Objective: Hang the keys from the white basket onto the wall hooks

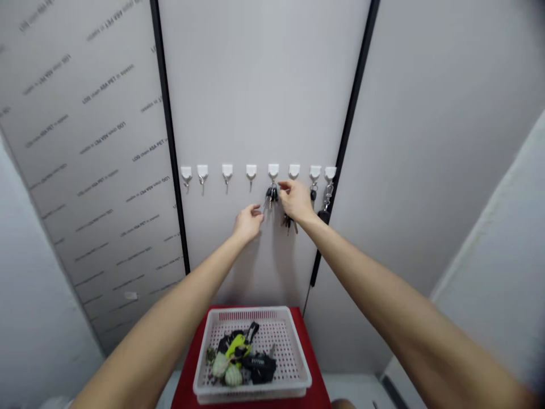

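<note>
Two hands meet at a hanging bunch of keys

Left of the first black strip (pixel 166 102) stands a panel printed with lettering (pixel 102 85). Right of it, a row of white hooks (pixel 227 171) begins, the first four bare. The left hand (pixel 249 223) is just beside the bunch of keys (pixel 271 194) on the fifth hook, its fingers loosely curled with a gap at the tips, seemingly gripping nothing. The right hand (pixel 296 200) is at the bunch's other side; whether its fingers pinch the ring or merely touch it, I cannot tell. Behind and below this hand hangs a second bunch (pixel 289 222), its top hidden.

What could go wrong, I judge: a sideways tug might slip the ring off its hook and drop the keys, and the right wrist, so close to the neighbouring bunch, could knock that loose. A hard pull might also strain the hook's mount.

Counting from the left: two black strips; eight hooks, four bare and four apparently loaded, the last two with a black fob (pixel 313 194) and a chain with a dark fob (pixel 327 204). Below, one white basket (pixel 251 392) sits on one red bench (pixel 317 397), holding one yellow-green item (pixel 237 345), two pale balls (pixel 233 375) and black pieces (pixel 260 366) too tangled to count.
</note>
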Demonstrator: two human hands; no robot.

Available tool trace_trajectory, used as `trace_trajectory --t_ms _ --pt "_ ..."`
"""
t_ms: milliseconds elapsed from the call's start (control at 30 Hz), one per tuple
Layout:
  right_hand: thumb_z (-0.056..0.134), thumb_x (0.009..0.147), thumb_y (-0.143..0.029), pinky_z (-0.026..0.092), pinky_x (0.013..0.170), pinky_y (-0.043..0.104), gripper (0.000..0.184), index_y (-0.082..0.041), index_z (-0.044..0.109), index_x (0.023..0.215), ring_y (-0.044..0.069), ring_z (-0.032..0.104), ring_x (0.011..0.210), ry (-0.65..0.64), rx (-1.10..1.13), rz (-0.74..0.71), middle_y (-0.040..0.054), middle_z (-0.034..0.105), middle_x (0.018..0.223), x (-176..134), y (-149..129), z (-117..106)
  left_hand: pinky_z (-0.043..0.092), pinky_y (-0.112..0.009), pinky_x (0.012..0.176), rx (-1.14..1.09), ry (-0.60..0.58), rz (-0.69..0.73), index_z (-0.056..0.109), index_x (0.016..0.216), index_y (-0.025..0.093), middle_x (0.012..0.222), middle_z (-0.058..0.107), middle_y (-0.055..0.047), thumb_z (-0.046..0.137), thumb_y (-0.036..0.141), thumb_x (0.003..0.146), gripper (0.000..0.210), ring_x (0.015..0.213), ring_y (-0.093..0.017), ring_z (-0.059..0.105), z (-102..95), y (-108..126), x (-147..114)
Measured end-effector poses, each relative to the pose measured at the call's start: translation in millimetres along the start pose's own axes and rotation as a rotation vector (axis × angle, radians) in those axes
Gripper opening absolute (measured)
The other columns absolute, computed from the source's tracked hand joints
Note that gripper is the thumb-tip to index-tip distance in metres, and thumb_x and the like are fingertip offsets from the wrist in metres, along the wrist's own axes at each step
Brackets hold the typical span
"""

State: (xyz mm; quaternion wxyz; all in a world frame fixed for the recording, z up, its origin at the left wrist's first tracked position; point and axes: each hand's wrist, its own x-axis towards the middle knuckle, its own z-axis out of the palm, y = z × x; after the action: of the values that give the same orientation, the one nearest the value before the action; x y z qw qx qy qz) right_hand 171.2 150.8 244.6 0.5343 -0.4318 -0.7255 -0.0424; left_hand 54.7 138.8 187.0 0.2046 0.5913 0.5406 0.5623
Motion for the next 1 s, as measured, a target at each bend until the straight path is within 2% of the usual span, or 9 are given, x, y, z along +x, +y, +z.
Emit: trace_trajectory --t_ms 67,100,167,300,400,533,667,800,1000 --pt "0.040 0.062 -0.012 0.037 0.067 0.025 0.026 -0.013 0.055 0.083 0.011 0.049 0.064 0.029 0.021 -0.046 0.0053 0.055 0.079 -32.3 6.8 1.4 0.040 -0.023 0.063 0.002 -0.097 -0.022 0.049 0.094 0.013 0.085 0.057 -0.008 0.047 0.015 0.060 0.034 0.068 -0.011 0.053 -7.7 -30.7 -28.8" --pt "0.040 0.062 -0.013 0.037 0.066 0.025 0.026 -0.013 0.054 0.083 0.011 0.049 0.064 -0.010 0.036 -0.055 0.0052 0.054 0.079 -52.8 10.7 4.2 0.040 -0.023 0.064 0.013 -0.156 -0.043 0.050 0.092 0.013 0.085 0.057 -0.007 0.047 0.015 0.060 0.032 0.070 -0.011 0.052 -11.6 -47.5 -45.7" --pt "0.040 0.062 -0.014 0.038 0.064 0.023 0.024 -0.014 0.055 0.081 0.010 0.049 0.062 -0.212 0.066 -0.044 0.0044 0.055 0.076 -100.6 18.6 13.7 0.039 -0.023 0.065 0.058 -0.275 -0.096 0.053 0.088 0.012 0.083 0.058 -0.007 0.047 0.016 0.059 0.029 0.072 -0.012 0.052 -18.5 -80.1 -82.0" --pt "0.040 0.063 -0.015 0.038 0.061 0.022 0.021 -0.014 0.057 0.075 0.011 0.050 0.062 -0.761 0.085 0.018 0.0044 0.058 0.071 -194.4 29.1 38.7 0.038 -0.024 0.063 0.248 -0.498 -0.180 0.055 0.081 0.013 0.075 0.060 -0.005 0.047 0.022 0.060 0.025 0.069 -0.014 0.052 -24.6 -124.6 -145.7" --pt "0.039 0.063 -0.014 0.036 0.065 0.022 0.026 -0.016 0.056 0.081 0.012 0.050 0.068 -0.908 0.055 0.042 0.0046 0.058 0.078 -233.3 31.3 52.2 0.037 -0.024 0.060 0.428 -0.562 -0.176 0.055 0.081 0.015 0.073 0.059 -0.004 0.046 0.028 0.060 0.026 0.067 -0.015 0.051 -22.7 -135.2 -170.1" --pt "0.040 0.062 -0.013 0.033 0.072 0.023 0.036 -0.019 0.050 0.096 0.015 0.048 0.082 -0.946 -0.056 0.024 0.0066 0.053 0.092 -247.4 34.0 58.9 0.036 -0.026 0.065 0.590 -0.536 -0.116 0.054 0.083 0.017 0.081 0.057 -0.006 0.046 0.028 0.060 0.026 0.075 -0.018 0.049 -17.3 -133.6 -178.0" --pt "0.043 0.063 -0.018 0.035 0.068 0.025 0.029 -0.021 0.054 0.089 0.016 0.049 0.078 -1.022 -0.103 0.046 0.0064 0.053 0.084 -249.7 43.4 60.9 0.033 -0.026 0.073 0.623 -0.549 -0.090 0.055 0.082 0.017 0.087 0.056 -0.007 0.046 0.024 0.061 0.025 0.084 -0.018 0.047 -13.5 -131.0 -178.6" --pt "0.040 0.065 -0.014 0.034 0.067 0.023 0.028 -0.021 0.056 0.087 0.013 0.047 0.075 -0.859 -0.031 0.086 0.0042 0.053 0.077 -244.1 45.1 59.4 0.033 -0.026 0.075 0.503 -0.548 -0.084 0.054 0.085 0.015 0.088 0.056 -0.006 0.044 0.024 0.062 0.027 0.084 -0.017 0.048 -11.7 -126.5 -177.2" --pt "0.035 0.067 -0.009 0.035 0.068 0.017 0.031 -0.020 0.056 0.088 0.009 0.045 0.074 -0.609 0.118 0.090 0.0022 0.050 0.083 -230.2 28.3 51.1 0.038 -0.026 0.072 0.104 -0.505 -0.167 0.054 0.085 0.013 0.082 0.059 -0.004 0.041 0.033 0.064 0.032 0.076 -0.015 0.052 -2.0 -108.6 -173.1"
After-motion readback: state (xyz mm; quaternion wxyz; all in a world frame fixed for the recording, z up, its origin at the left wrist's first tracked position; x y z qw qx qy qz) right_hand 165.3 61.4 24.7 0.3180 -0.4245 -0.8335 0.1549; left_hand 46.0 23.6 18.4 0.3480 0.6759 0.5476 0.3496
